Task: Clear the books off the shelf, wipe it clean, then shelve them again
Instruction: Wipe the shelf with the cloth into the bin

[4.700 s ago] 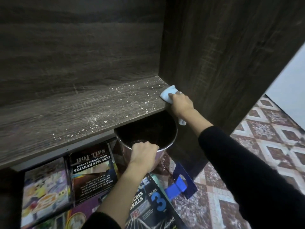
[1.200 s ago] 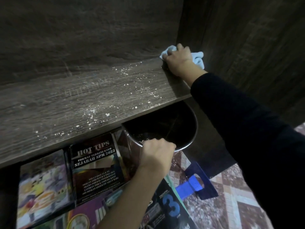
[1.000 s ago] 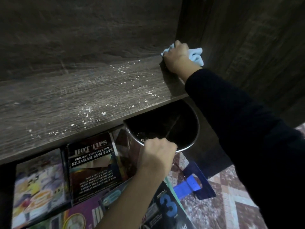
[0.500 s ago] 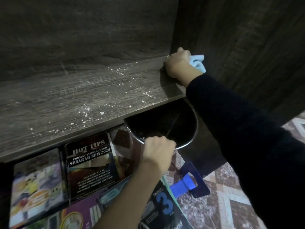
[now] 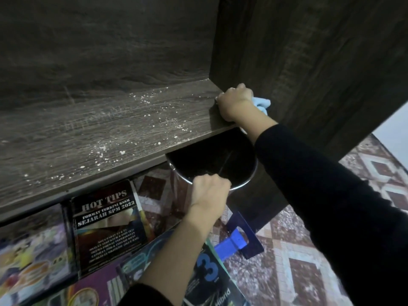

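The dark wooden shelf [image 5: 92,133] holds no books and is strewn with white crumbs across its middle. My right hand [image 5: 235,102] grips a light blue cloth [image 5: 261,103] at the shelf's right end, against the side wall and close to the front edge. My left hand [image 5: 209,191] grips the near rim of a metal bin [image 5: 245,171] held just under the shelf's front edge. Several books lie on the floor below, among them a black "Hot Tips" book [image 5: 108,226] and one with a blue "3" [image 5: 209,272].
The cabinet's right side wall [image 5: 309,62] rises right beside my right hand. A blue dustpan [image 5: 240,239] lies on the patterned tiled floor [image 5: 287,250] next to the books. Colourful books [image 5: 28,261] fill the lower left.
My right hand has drawn the cloth from the shelf's back right corner forward along the side wall toward the front edge. My left hand still holds the bin in the same place.
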The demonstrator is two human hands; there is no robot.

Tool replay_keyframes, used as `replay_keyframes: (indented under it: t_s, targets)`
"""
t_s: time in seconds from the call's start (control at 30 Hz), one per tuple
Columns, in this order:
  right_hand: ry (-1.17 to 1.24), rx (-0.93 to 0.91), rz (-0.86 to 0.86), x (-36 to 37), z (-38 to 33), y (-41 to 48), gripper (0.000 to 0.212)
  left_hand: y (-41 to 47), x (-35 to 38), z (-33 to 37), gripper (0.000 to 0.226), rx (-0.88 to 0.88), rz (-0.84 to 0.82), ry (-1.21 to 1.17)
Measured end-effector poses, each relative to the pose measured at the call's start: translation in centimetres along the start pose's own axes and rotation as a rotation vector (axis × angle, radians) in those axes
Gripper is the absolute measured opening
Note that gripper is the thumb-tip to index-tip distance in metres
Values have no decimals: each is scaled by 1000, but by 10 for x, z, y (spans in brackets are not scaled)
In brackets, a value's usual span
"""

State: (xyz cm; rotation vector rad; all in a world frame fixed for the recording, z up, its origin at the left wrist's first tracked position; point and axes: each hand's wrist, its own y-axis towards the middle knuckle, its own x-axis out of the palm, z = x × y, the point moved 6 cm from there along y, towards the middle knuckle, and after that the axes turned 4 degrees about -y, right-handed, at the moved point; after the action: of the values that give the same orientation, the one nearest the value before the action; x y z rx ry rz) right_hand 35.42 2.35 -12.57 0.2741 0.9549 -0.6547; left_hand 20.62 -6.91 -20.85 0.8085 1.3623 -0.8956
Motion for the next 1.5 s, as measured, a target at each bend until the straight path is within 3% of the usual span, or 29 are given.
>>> replay_keyframes:
  t_s: [0.1, 0.23, 0.37, 0.5, 0.7, 1.07, 1.27, 1.33, 1.4, 1.5]
  targets:
    - [162, -4, -21, -5, 14, -4, 40, 1, -1, 2, 23, 1, -7, -3]
    - [562, -73, -36, -27, 41, -3, 41, 2, -2, 6, 18, 11, 15, 1]
    - [261, -129, 116, -36, 30, 3, 42, 6, 1, 7, 22, 5, 16, 6]
    - [-32, -169, 86, -19, 1, 15, 41, 8, 4, 7, 18, 18, 21, -8]
    - [-107, -111, 27, -14, -8, 18, 39, 9, 7, 10, 20, 23, 41, 61]
    - [279, -45, -126, -17, 16, -20, 35, 7, -2, 19, 25, 10, 62, -6]
    - [329, -129, -369, -25, 39, -43, 15, 4, -5, 20, 21, -26, 42, -31]
    - [457, -133, -368, -29, 50, -48, 12, 4, -6, 21, 22, -26, 49, -39]
    - [529, -110, -340, -32, 60, -50, 22, 5, -7, 21, 24, -22, 59, -42]
    - [557, -49, -187, -35, 64, -46, 29, 4, -6, 21, 21, -26, 56, -23]
